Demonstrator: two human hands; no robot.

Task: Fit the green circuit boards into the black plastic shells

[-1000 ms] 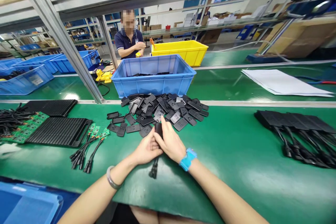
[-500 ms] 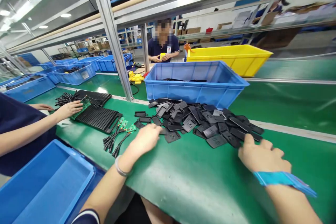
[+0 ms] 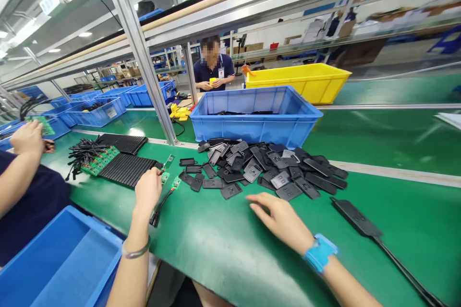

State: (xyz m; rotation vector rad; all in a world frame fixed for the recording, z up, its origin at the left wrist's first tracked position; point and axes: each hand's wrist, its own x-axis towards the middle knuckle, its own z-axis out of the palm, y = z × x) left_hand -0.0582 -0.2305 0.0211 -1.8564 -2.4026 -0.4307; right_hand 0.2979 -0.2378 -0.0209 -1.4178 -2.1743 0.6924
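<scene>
Cabled case (image 3: 356, 218): one
Covers (image 3: 252, 171): dozens (overlapping)
Circuit board (image 3: 167, 161): one, jutting past my pinching left fingers (image 3: 157, 178)
Right fingers (image 3: 262, 198): parted

The left hand (image 3: 148, 190) apparently partly hides a circuit board (image 3: 167, 160).

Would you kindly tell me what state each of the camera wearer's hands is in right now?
Left hand: closed, pinching a small green circuit board.
Right hand: open, holding nothing, near the black plastic covers.
</scene>
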